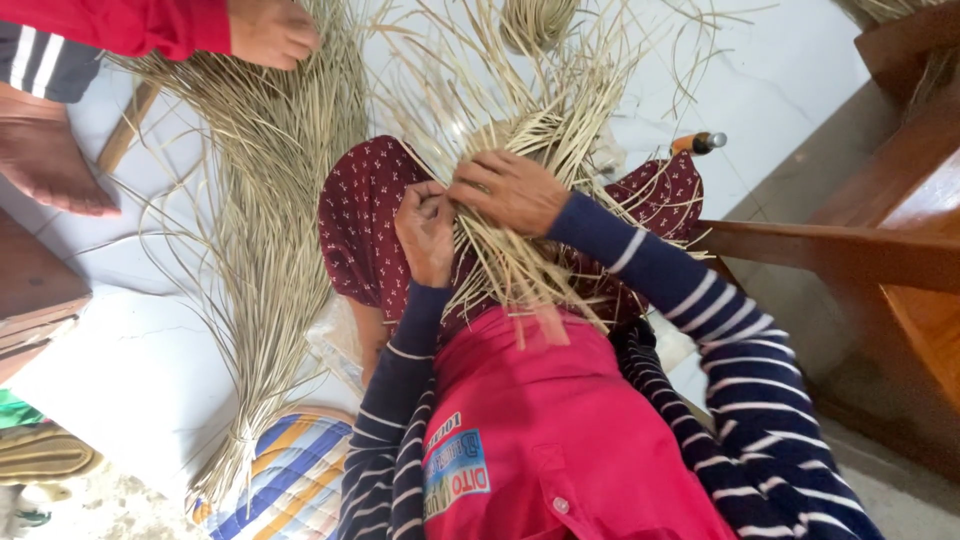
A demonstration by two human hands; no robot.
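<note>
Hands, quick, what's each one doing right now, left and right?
Left hand: closed, pinching a few pale reed strips.
Right hand: fingers curled over the same bundle of strips, pressing it down.

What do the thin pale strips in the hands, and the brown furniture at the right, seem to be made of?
The thin pale straw-coloured strips look like dried plant fibre, perhaps reed or palm: matt, stiff, splaying. The brown furniture looks like smooth wood, with visible grain and a slight sheen.
</note>
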